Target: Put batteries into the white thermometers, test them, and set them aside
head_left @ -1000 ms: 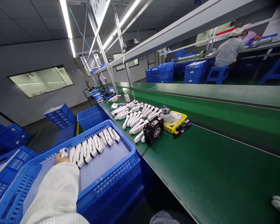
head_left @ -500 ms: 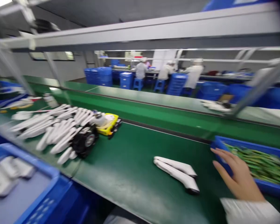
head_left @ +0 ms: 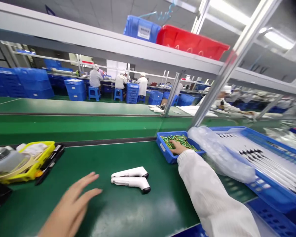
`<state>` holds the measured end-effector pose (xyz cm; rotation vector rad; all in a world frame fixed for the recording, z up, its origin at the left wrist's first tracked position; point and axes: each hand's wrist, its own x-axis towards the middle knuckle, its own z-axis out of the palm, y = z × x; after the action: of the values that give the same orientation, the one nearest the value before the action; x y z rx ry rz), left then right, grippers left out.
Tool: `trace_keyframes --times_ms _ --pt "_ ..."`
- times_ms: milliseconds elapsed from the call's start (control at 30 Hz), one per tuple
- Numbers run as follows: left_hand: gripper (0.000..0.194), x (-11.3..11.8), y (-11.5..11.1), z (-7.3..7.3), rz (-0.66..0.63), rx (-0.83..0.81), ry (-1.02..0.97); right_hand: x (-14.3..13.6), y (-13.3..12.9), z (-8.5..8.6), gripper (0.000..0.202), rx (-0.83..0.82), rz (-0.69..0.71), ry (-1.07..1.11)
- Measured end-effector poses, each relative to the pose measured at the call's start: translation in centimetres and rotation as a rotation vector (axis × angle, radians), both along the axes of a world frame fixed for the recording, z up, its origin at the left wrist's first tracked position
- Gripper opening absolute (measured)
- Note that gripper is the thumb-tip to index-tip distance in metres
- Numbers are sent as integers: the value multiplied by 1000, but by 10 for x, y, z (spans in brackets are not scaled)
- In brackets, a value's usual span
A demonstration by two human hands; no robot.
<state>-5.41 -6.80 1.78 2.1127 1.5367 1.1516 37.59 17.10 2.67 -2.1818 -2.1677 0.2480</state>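
My right hand (head_left: 179, 147) reaches over the near-left rim of a small blue bin (head_left: 168, 158). Its thumb and fingers look apart, with the tips among green-and-gold cylinders (head_left: 185, 140) that look like batteries. My left hand (head_left: 70, 205), slightly blurred, hovers over the green work surface with fingers spread and nothing in them. Between the hands lie two white, bent, handle-shaped housings with dark ends, side by side: a rear housing (head_left: 129, 172) and a front housing (head_left: 133, 182). Neither hand touches them.
To the left sit a yellow tray (head_left: 43, 161) with odds and ends, and black pens (head_left: 50, 164). On the right, plastic film (head_left: 222, 158) drapes over a large blue crate (head_left: 281, 194) of white rods. A metal post (head_left: 219, 79) rises behind the bin. Co-workers sit farther back.
The view has swung right. My right hand has moved from beside the small blue bin to inside it, and my left hand has come into sight. The two housings still lie on the surface.
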Motion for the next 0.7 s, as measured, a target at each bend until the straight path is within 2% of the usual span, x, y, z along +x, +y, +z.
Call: trace_keyframes --times_ms 67,167,233,333,433,567,633,700 --pt "31 33 29 -3 -176 -94 42 1 -1 1 30 -16 34 33" --pt "30 73 62 -5 -267 -225 -22 1 -3 0 28 6 27 62" --pt "30 86 72 -5 -299 -258 -6 1 -5 0 27 37 5 77" --pt "33 89 75 -4 -294 -299 1 0 -5 0 26 76 -34 113" --pt "34 82 75 -5 -245 -381 -99 0 -6 -2 25 117 -84 173" --pt "23 68 85 -13 -111 -491 -480 -1 -8 -1 24 214 -148 302" --pt "29 61 92 -19 -51 -512 -639 -1 -9 3 24 285 -188 394" --pt "43 56 96 -23 -18 -503 -735 -4 -12 8 23 366 -232 509"
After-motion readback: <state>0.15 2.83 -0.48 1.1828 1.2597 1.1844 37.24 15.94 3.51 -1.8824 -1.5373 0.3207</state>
